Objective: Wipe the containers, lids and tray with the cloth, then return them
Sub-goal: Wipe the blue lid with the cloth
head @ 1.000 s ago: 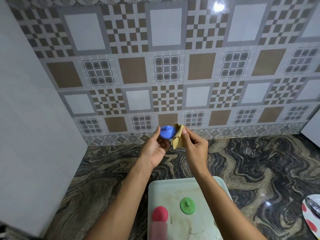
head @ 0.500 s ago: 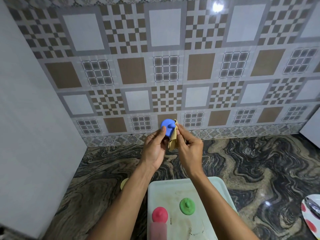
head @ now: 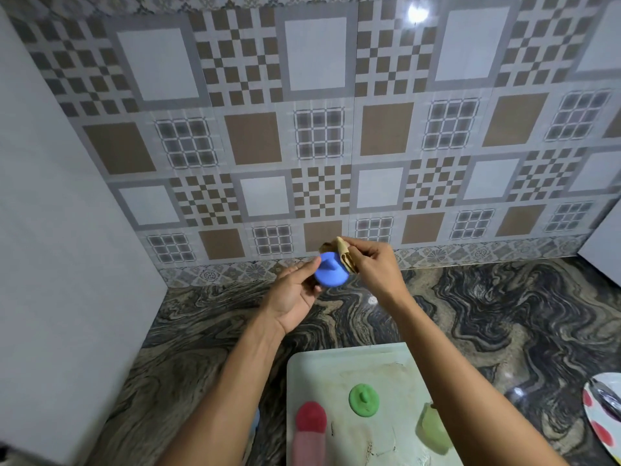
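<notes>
Left hand (head: 291,294) pinches the blue lid (head: 331,274) between thumb and fingers; right hand (head: 376,269), at its 2 o'clock, pinches the cloth (head: 344,254) against the lid's edge.

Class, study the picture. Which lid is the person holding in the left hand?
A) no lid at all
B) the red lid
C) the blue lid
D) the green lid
C: the left hand grips the blue lid above the counter, with the cloth in the right hand at its edge, while the green lid lies on the tray.
</notes>
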